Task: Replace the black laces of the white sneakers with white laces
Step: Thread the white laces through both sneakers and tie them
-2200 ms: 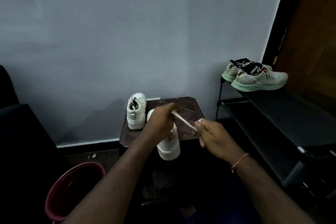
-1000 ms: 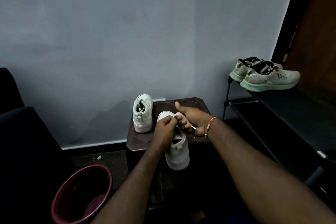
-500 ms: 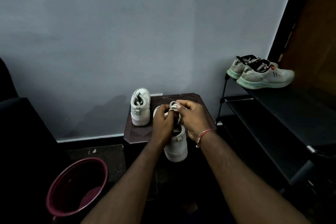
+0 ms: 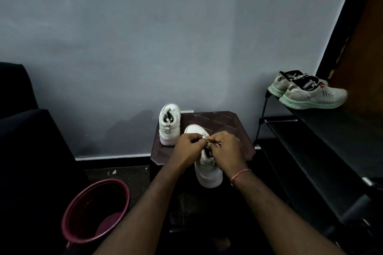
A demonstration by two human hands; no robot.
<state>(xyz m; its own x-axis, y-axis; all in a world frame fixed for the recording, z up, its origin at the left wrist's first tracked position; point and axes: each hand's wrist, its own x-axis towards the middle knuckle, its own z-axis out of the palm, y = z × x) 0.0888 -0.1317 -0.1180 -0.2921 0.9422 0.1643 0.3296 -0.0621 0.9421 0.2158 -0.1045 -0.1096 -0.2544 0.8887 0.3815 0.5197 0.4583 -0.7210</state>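
**A:** Where do we stand?

**B:** Our left hand (image 4: 187, 148) and right hand (image 4: 224, 149) are curled together over the white thick-soled sneaker (image 4: 208, 174). Each pinches the flat white lace (image 4: 204, 137). The shoe lies on the front edge of the dark brown patterned stool (image 4: 223, 122).

**A:** And the second white sneaker (image 4: 169, 125)?

**B:** Upright, just beside it. Its lacing we cannot tell.

**A:** How do we do this well?

**B:** We judge we're snugging the lace, so we pull both ends evenly, keep it flat and untwisted, and steady the shoe. Its heel seems to overhang.
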